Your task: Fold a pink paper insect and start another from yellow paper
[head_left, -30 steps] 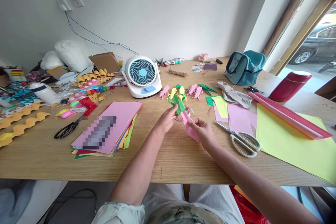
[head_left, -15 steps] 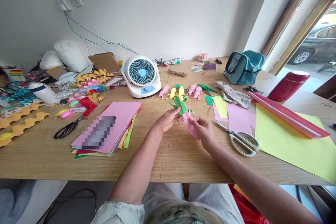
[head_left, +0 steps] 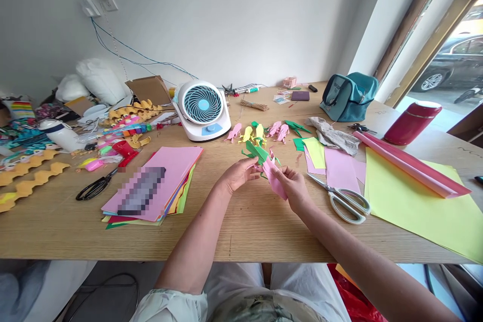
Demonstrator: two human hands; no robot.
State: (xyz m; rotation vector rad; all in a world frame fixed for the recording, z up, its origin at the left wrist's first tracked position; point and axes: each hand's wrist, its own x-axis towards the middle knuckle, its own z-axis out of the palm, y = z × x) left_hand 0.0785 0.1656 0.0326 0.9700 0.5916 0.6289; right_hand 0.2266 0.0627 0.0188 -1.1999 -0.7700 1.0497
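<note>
Above the table, between my two hands, is a folded paper figure with a green part [head_left: 258, 152] and a pink part [head_left: 273, 179]. My left hand [head_left: 239, 173] pinches the lower left edge of the green part between thumb and fingers. The pink end is gripped by my right hand [head_left: 294, 188], thumb on top. Thin green strips stick out around the figure, and some of its underside is hidden by my fingers. Just behind it stand folded paper figures in pink [head_left: 234, 132], yellow [head_left: 259, 134] and green [head_left: 296, 126].
White-handled scissors [head_left: 341, 201] lie right of my right hand, near pink sheets [head_left: 341, 168] and large yellow sheets [head_left: 411, 206]. A stack of coloured paper [head_left: 181, 158] is at left, with black-handled scissors [head_left: 96, 187] beyond it. A white fan [head_left: 204, 110] stands behind.
The green part has tilted and shows more of its length. My left fingers have shifted down and spread a little along it. My right hand keeps its hold on the pink part.
</note>
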